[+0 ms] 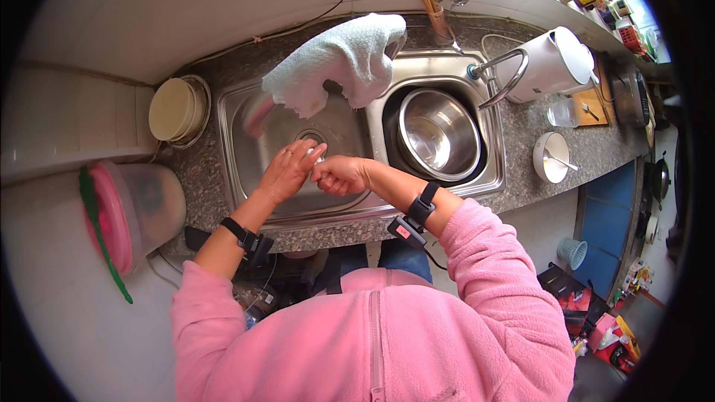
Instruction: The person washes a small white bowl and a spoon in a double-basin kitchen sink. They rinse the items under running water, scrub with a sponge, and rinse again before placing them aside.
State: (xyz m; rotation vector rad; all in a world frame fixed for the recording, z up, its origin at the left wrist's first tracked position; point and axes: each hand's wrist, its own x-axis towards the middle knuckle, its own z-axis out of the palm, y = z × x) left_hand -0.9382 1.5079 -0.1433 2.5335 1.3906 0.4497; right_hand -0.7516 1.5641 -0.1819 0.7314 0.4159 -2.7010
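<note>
Both hands meet over the left basin [268,192] of a double stainless-steel sink, near its drain [311,135]. A small white thing [314,155] shows between them; most of it is covered by fingers, and its kind is unclear. My left hand [285,172] holds it with the fingers fairly straight and the thumb across. My right hand [342,174] is curled into a fist against it. Above the basin hangs a pale textured towel [341,58], draped over something mostly hidden. A blurred pinkish shape [258,115] is beside the towel.
A steel bowl [438,134] sits in the right basin, beneath a curved faucet [511,86]. Rightward stand a white kettle [536,67] and a bowl with a spoon [550,157]. Stacked bowls [173,109] and a pink-lidded bin [114,218] are at left.
</note>
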